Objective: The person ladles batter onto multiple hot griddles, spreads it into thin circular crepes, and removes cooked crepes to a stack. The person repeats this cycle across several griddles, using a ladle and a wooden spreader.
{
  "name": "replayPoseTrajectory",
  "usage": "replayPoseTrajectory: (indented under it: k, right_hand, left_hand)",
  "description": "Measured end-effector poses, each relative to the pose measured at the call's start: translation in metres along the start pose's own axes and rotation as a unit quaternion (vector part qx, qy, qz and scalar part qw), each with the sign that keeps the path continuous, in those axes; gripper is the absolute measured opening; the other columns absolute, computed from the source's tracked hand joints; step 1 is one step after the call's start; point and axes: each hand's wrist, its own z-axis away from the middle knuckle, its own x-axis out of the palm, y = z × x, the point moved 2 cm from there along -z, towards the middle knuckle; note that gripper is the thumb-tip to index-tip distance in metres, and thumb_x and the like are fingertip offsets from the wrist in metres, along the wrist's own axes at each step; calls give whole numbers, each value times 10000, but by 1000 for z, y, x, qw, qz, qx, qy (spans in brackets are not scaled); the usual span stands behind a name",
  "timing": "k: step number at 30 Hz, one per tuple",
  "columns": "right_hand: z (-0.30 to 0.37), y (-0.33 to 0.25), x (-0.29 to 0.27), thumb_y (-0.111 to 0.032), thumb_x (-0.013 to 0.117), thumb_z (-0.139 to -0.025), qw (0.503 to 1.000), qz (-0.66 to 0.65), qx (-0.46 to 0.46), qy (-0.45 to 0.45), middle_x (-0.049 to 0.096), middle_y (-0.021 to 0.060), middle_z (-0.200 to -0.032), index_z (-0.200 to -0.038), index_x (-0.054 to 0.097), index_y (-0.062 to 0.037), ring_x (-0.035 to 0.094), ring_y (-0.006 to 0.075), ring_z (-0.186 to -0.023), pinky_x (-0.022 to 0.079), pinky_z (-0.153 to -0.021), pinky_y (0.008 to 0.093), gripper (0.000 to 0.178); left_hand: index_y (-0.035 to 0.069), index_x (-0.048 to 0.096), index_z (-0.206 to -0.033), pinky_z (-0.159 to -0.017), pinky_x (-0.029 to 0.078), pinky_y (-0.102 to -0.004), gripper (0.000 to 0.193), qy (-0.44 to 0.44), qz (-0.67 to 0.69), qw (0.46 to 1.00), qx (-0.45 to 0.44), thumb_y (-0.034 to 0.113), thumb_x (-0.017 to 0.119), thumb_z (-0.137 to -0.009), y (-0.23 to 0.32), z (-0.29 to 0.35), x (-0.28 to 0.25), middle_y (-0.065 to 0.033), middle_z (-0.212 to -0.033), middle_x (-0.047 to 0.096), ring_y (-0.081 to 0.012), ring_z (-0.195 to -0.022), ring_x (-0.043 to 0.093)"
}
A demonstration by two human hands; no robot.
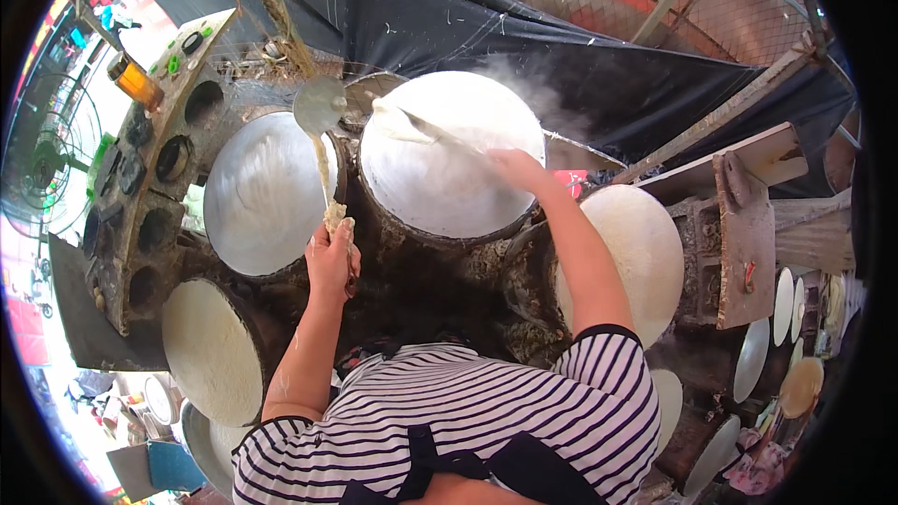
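Observation:
My left hand [332,260] is closed round the batter-crusted handle of a ladle [320,105], whose round grey metal bowl points away from me between two griddles. Over the far middle griddle [421,196], my right hand [520,171] grips a long-handled spreader [449,137], blurred by motion. The spreader's far end is coated in white batter [400,123]. White batter covers the far part of that griddle, and its near part shows thinly smeared metal. Steam rises behind it. To the left, a bare griddle [269,194] shows swirl marks on grey metal.
Cream-coloured rounds cover the near-left griddle [213,353] and the right griddle [625,257]. Blackened stove walls stand between them. A block ledge [154,196] with holes runs along the left, bearing an amber bottle [137,82]. Black sheeting [412,9] hangs behind; a wooden board [744,238] stands right.

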Motion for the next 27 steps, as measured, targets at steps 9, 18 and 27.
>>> replayPoseTrajectory:
  k: [9,18,27]
  right_hand:
    - [-17,15,-27,-159,519,-801,999,-33,-30,-3,651,74,-884,-1158,605,-83,582,169,-803,458,-759,303,375]
    - [-14,29,-70,-99,549,-744,967,-123,68,-214,547,12,-637,-1109,643,-62,471,69,-552,389,-505,227,379]
    - [-64,-3,-70,-171,559,-749,969,-100,32,-223,546,2,-637,-1154,627,-108,464,93,-558,366,-496,240,416]
  left_hand:
    - [49,494,-798,-314,301,-237,145,23,7,1000,-3,144,540,-898,1,9,-5,7,-595,432,-87,-350,399]
    - [41,521,-864,-318,313,-222,151,89,55,994,-16,179,569,-902,-12,36,-15,7,-619,447,-82,-365,404]
    - [61,505,-807,-320,321,-219,175,103,41,994,2,191,573,-903,-13,60,-17,7,-623,457,-78,-371,413]
